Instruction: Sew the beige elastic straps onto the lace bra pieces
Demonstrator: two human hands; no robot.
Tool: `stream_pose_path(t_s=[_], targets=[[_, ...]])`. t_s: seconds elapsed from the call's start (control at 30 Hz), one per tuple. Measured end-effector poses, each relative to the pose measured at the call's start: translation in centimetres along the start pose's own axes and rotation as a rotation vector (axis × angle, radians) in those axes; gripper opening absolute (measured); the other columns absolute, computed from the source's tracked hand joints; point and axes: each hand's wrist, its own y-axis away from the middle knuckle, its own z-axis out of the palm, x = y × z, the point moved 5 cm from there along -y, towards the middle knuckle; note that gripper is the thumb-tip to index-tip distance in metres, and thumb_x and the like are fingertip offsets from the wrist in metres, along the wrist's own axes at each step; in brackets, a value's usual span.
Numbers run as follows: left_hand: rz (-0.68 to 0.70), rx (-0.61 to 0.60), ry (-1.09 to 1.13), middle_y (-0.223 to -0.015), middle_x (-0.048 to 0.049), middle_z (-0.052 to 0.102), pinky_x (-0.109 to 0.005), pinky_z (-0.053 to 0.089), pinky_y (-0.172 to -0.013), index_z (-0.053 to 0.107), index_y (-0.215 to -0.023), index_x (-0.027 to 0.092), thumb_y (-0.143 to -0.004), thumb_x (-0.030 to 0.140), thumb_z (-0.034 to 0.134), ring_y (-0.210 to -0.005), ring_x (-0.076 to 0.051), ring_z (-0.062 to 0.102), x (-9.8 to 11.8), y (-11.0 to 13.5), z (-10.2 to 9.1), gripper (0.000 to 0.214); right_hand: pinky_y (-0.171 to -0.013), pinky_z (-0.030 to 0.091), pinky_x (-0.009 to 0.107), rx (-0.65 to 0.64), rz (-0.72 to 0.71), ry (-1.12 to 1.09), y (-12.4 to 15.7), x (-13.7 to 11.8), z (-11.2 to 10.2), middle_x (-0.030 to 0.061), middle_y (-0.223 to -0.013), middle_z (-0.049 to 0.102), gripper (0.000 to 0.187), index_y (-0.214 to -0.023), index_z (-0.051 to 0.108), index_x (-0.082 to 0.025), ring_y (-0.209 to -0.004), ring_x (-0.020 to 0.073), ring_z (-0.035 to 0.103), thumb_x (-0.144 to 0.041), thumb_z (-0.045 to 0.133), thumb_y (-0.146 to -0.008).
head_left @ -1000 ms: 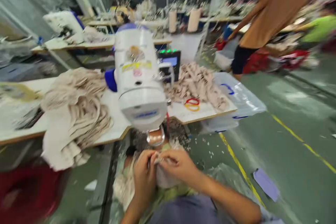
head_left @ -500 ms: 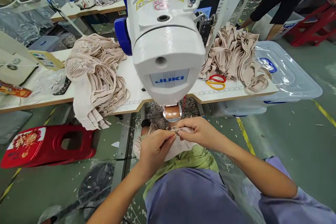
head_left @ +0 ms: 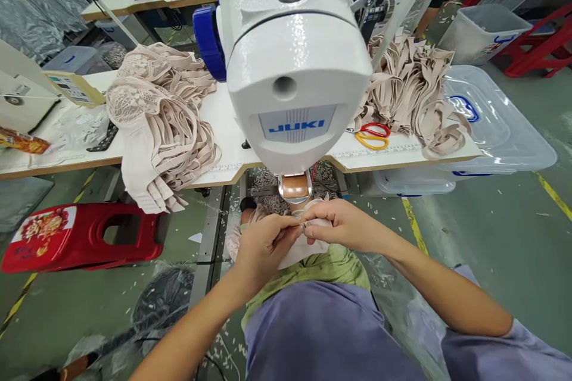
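Over my lap, my left hand (head_left: 263, 248) is closed in a pinch on a beige fabric piece (head_left: 300, 255). Fingertips of my right hand (head_left: 344, 224) meet it from the other side and pinch the same fabric, so the two hands almost touch. The fabric hangs below the fingers across my knees, with a lacy part to the left. What lies right between the fingertips is too small to make out. Just beyond the hands stands the white sewing machine (head_left: 297, 89), its head jutting over the table's front edge.
Beige lace-trimmed pieces (head_left: 165, 125) are heaped left on the white table (head_left: 227, 125). To the right lie red-and-yellow scissors (head_left: 374, 136) and a pile of beige straps (head_left: 402, 89). A clear plastic bin (head_left: 500, 119) stands beyond; a red stool (head_left: 89, 235) is at left.
The view has shifted closer to the machine. Both hands stay together on the fabric, with slight finger movement. The person at the upper right has mostly left the view.
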Motion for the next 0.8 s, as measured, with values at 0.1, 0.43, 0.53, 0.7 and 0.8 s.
stream_pose_path(t_s=[0.1, 0.43, 0.53, 0.7, 0.8], targets=[[-0.018, -0.167, -0.016, -0.08, -0.0006, 0.074, -0.021, 0.046, -0.058, 0.069, -0.101, 0.021, -0.098, 0.027, 0.048, -0.066, -0.013, 0.066, -0.1, -0.7, 0.5, 0.022, -0.052, 0.032, 0.022, 0.013, -0.009, 0.029, 0.1, 0.1, -0.1, -0.0006, -0.07, 0.066, 0.018, -0.079, 0.071, -0.018, -0.055, 0.0094, 0.046, -0.027, 0.056, -0.086], [0.063, -0.072, -0.312, -0.066, -0.0005, 0.064, -0.025, 0.037, -0.053, 0.058, -0.078, 0.02, -0.104, 0.037, 0.024, -0.057, -0.014, 0.059, 0.3, -0.8, 1.9, 0.046, -0.069, 0.042, 0.026, 0.353, -0.245, 0.294, 1.1, -1.1, -1.0, 0.003, -0.08, 0.068, 0.015, -0.086, 0.072, -0.021, -0.077, 0.0151, 0.06, -0.028, 0.059, -0.089], [0.009, 0.024, -0.333, -0.066, 0.0011, 0.066, -0.023, 0.037, -0.051, 0.058, -0.08, 0.021, -0.104, 0.039, 0.027, -0.055, -0.013, 0.06, 0.1, -1.6, 1.4, 0.044, -0.064, 0.038, 0.025, 0.372, -0.256, 0.369, -0.3, -2.6, -2.2, 0.0019, -0.074, 0.065, 0.013, -0.077, 0.069, -0.019, -0.07, 0.0142, 0.057, -0.02, 0.058, -0.084], [0.315, 0.159, -0.567, -0.06, 0.0032, 0.062, -0.025, 0.036, -0.051, 0.062, -0.102, 0.018, -0.102, 0.02, 0.037, -0.052, -0.013, 0.056, -0.4, -2.3, -0.1, 0.025, -0.057, 0.027, 0.026, 0.267, -0.112, 0.529, -3.4, -3.8, -4.0, -0.0009, -0.061, 0.056, 0.019, -0.059, 0.056, -0.018, -0.059, 0.011, 0.044, -0.015, 0.054, -0.078], [0.546, 0.152, -0.638, -0.064, 0.003, 0.06, -0.027, 0.037, -0.053, 0.056, -0.119, 0.016, -0.093, 0.003, 0.039, -0.054, -0.013, 0.052, -0.9, -2.0, -0.3, 0.034, -0.056, 0.021, 0.028, 0.228, -0.128, 0.613, -4.1, -4.5, -4.2, -0.0026, -0.053, 0.042, 0.026, -0.051, 0.044, -0.018, -0.055, 0.0105, 0.033, -0.015, 0.051, -0.076]])
